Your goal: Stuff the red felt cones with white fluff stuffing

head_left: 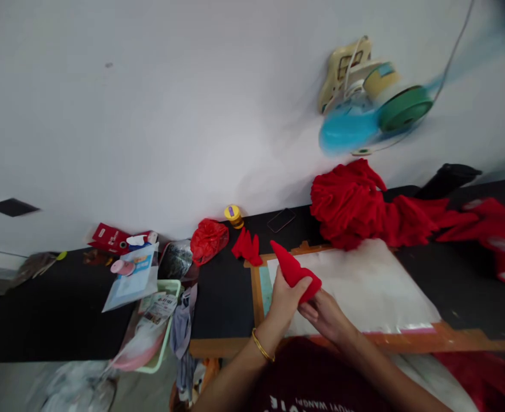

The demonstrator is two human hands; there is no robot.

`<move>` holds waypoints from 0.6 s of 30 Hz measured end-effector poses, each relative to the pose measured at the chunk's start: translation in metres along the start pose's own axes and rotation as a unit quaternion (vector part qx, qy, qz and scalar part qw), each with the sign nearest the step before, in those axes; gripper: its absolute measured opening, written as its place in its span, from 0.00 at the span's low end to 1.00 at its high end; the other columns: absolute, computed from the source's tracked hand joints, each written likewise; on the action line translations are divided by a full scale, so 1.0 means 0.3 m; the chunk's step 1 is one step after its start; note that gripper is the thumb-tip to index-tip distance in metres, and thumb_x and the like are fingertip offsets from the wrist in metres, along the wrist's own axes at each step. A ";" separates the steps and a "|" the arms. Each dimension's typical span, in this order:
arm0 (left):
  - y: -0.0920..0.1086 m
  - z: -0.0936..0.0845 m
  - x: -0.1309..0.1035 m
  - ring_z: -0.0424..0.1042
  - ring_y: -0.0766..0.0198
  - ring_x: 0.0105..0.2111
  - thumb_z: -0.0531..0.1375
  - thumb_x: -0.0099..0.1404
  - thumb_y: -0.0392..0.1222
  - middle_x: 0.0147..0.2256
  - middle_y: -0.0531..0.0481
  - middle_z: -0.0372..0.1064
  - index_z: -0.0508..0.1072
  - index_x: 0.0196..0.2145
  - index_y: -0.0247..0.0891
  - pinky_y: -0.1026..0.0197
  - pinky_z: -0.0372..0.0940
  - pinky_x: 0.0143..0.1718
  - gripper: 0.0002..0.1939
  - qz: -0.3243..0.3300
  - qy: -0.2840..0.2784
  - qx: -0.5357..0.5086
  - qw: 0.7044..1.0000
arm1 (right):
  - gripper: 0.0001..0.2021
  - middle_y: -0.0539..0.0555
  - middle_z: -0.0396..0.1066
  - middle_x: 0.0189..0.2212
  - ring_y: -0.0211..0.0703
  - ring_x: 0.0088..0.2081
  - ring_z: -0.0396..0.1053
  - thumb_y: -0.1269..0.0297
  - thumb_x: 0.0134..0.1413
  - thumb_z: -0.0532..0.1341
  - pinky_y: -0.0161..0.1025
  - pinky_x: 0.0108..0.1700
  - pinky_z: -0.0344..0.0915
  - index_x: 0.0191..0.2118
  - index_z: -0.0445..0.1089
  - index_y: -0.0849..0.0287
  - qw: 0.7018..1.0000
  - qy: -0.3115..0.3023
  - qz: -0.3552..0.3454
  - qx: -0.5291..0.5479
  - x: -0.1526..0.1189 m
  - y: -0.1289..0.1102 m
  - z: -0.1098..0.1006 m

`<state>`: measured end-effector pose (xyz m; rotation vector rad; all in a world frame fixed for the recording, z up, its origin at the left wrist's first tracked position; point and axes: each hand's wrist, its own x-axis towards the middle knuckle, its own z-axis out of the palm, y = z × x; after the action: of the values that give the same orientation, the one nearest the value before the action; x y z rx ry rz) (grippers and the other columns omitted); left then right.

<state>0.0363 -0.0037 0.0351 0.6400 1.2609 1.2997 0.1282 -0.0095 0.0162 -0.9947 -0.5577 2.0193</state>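
Note:
A small red fabric piece (294,271) with a pointed upper tip is held between both hands, over the left part of a white sheet (364,286) on the black table. My left hand (285,296) grips its lower left side, with a gold bracelet on the wrist. Against its lower right part, my right hand (323,312) is closed with fingers curled beneath it. A small group of red pieces (247,247) lies just beyond the sheet's left corner. The large heap of red fabric (349,203) rests behind the sheet.
A blue-bladed fan (351,129) hangs at the upper right, blurred. Along the wall are a phone (281,220), a yellow jar (234,216) and a red plastic bag (209,240). A green basket (165,343) stands at the left, and a black cylinder (445,180) at the right.

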 end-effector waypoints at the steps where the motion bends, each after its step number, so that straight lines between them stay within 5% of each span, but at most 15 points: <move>1: -0.002 -0.007 0.003 0.73 0.60 0.38 0.70 0.53 0.42 0.40 0.45 0.74 0.71 0.47 0.37 0.59 0.68 0.42 0.24 -0.003 -0.013 0.007 1.000 | 0.18 0.38 0.44 0.10 0.30 0.15 0.36 0.48 0.46 0.64 0.34 0.20 0.39 0.23 0.58 0.54 1.000 0.005 -0.001 0.022 0.001 -0.006 -0.001; 5: -0.007 -0.031 0.025 0.74 0.58 0.40 0.71 0.51 0.42 0.41 0.44 0.75 0.72 0.46 0.37 0.57 0.68 0.45 0.24 -0.026 -0.021 -0.038 0.999 | 0.17 0.39 0.50 0.12 0.30 0.15 0.38 0.50 0.47 0.65 0.33 0.20 0.40 0.26 0.60 0.55 1.000 0.012 -0.016 0.008 -0.004 -0.019 -0.003; 10: -0.008 -0.021 0.052 0.75 0.61 0.33 0.69 0.55 0.47 0.35 0.47 0.74 0.70 0.43 0.37 0.60 0.69 0.37 0.22 -0.027 0.018 -0.113 0.993 | 0.15 0.45 0.65 0.16 0.36 0.16 0.57 0.48 0.53 0.60 0.34 0.20 0.52 0.35 0.67 0.55 0.969 0.050 -0.091 -0.225 -0.013 -0.003 -0.013; 14: -0.022 -0.005 0.041 0.74 0.61 0.31 0.69 0.55 0.50 0.33 0.48 0.73 0.69 0.45 0.38 0.60 0.69 0.34 0.24 -0.036 -0.001 -0.093 0.995 | 0.12 0.46 0.62 0.12 0.37 0.15 0.57 0.53 0.46 0.60 0.36 0.20 0.52 0.22 0.65 0.55 0.931 0.114 -0.115 -0.326 0.007 0.008 -0.020; 18: -0.038 0.006 0.016 0.74 0.62 0.35 0.69 0.56 0.47 0.37 0.47 0.73 0.69 0.46 0.38 0.61 0.69 0.39 0.23 -0.024 0.000 -0.088 0.996 | 0.12 0.44 0.55 0.09 0.35 0.14 0.52 0.57 0.41 0.59 0.36 0.20 0.48 0.16 0.60 0.54 0.945 0.144 -0.119 -0.268 0.012 0.012 -0.021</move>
<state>0.0409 -0.0014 0.0237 0.4813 1.1388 1.3529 0.1303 -0.0085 0.0085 -1.4357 -1.0411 1.4954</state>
